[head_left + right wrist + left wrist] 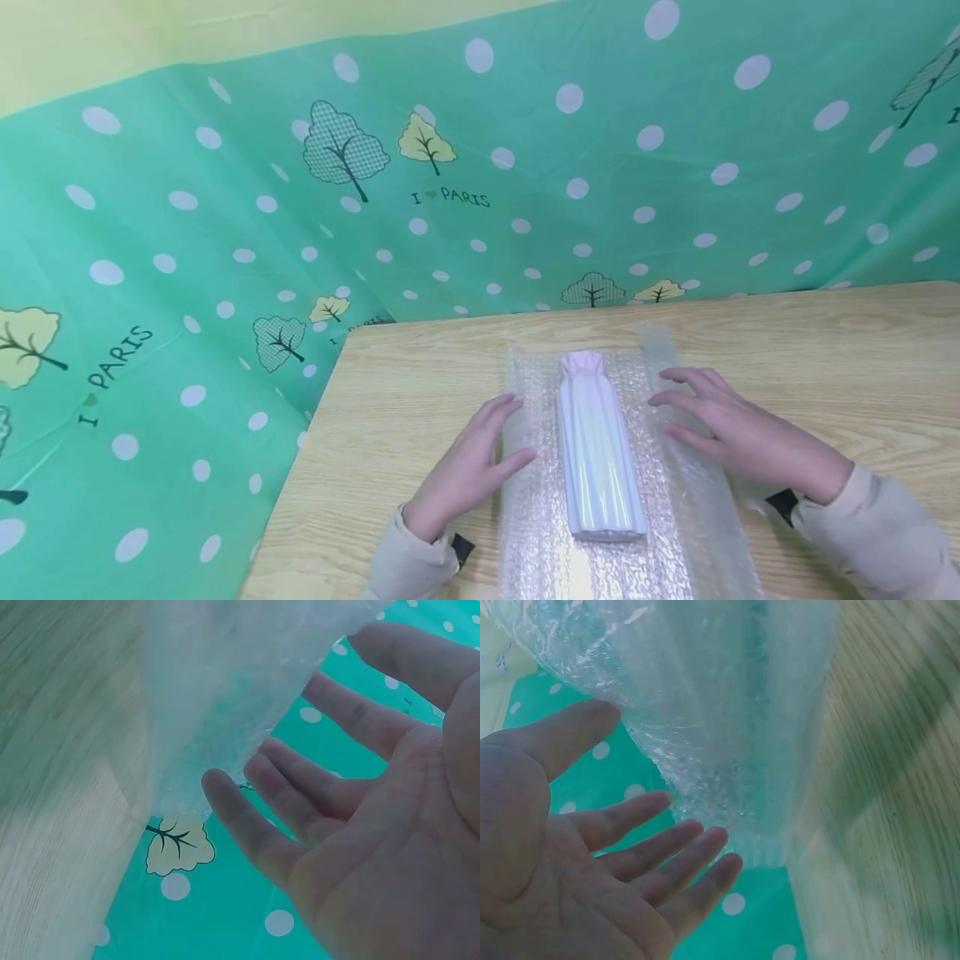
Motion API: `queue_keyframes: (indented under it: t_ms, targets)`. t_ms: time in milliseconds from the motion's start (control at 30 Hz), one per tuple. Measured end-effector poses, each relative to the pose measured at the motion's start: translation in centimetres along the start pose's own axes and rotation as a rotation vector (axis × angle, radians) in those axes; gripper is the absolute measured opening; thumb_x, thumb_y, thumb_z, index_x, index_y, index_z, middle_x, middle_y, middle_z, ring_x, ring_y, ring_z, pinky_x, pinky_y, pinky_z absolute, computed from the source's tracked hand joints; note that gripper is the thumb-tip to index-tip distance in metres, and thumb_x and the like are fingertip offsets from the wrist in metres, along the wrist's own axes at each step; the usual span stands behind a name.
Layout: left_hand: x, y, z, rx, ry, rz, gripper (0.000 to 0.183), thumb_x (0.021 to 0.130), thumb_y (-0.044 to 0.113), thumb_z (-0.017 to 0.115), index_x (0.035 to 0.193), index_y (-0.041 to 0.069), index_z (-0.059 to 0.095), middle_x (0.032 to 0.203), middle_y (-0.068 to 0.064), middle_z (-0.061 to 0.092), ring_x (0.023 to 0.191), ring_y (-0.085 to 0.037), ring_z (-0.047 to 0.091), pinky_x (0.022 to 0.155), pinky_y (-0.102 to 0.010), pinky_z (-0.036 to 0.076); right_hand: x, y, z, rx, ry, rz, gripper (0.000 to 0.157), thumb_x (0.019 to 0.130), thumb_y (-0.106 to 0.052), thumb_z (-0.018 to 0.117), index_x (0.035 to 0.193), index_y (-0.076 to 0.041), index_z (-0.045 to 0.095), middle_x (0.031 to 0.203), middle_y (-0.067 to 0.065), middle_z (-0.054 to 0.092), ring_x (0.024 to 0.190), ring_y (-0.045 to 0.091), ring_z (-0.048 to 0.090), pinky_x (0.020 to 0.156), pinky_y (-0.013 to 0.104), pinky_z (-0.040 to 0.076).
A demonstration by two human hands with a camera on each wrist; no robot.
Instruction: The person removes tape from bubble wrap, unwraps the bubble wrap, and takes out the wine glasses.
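Note:
A pearly white fluted vase (600,454) with a gathered, pinkish neck lies on its side on a sheet of bubble wrap (534,508). Its neck points toward the far side of the table. My left hand (468,462) is at the sheet's left edge, fingers spread and thumb reaching over the wrap. On the other side, my right hand (738,429) hovers by the right strip of the sheet with fingers apart. Both wrist views show the translucent wrap (705,712) right at the fingertips of each hand, and neither hand grips it. The vase is not distinct there.
The sheet lies on a light wood-grain table (405,383), whose left edge slants toward me. Behind and to the left hangs a green cloth (225,350) with white dots and printed trees. Pale sleeves (873,525) cover both forearms, with a black tab near each cuff.

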State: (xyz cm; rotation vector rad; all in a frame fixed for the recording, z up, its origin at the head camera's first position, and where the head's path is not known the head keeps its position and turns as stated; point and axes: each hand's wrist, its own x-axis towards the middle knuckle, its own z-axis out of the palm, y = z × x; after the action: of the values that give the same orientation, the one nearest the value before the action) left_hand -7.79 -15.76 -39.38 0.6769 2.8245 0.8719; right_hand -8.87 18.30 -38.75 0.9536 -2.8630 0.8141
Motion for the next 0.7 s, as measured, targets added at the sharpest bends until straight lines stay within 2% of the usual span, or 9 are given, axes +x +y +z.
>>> queue_keyframes:
  t_ms: [200,467,700]
  targets:
    - [-0.2,-0.6,0.0,-0.004,0.004,0.002,0.066,0.088,0.042,0.057,0.142,0.016,0.032,0.149,-0.005,0.026,0.133,-0.024,0.03,0.105,-0.048,0.03,-0.1,0.3,0.0,0.008,-0.016,0.006,0.032,0.089,-0.023,0.061,0.119,-0.014,0.057,0.137,0.015,0.034,0.121,0.032,0.034,0.085,0.052,0.047]
    - [-0.3,-0.9,-0.1,-0.013,-0.004,-0.02,0.067,0.087,0.041,0.059,0.143,0.018,0.03,0.148,-0.003,0.027,0.132,-0.023,0.031,0.106,-0.045,0.031,-0.1,1.2,0.2,0.014,-0.033,0.025,0.037,0.084,-0.017,0.067,0.119,-0.01,0.057,0.137,0.018,0.033,0.122,0.035,0.032,0.086,0.053,0.046]
    - [-0.3,-1.0,-0.1,-0.013,-0.008,-0.037,0.067,0.087,0.042,0.06,0.143,0.02,0.03,0.148,-0.003,0.027,0.132,-0.021,0.03,0.106,-0.044,0.03,-0.2,1.6,0.2,0.012,-0.029,0.006,0.041,0.08,-0.014,0.07,0.119,-0.008,0.057,0.137,0.019,0.033,0.121,0.036,0.033,0.085,0.053,0.047]
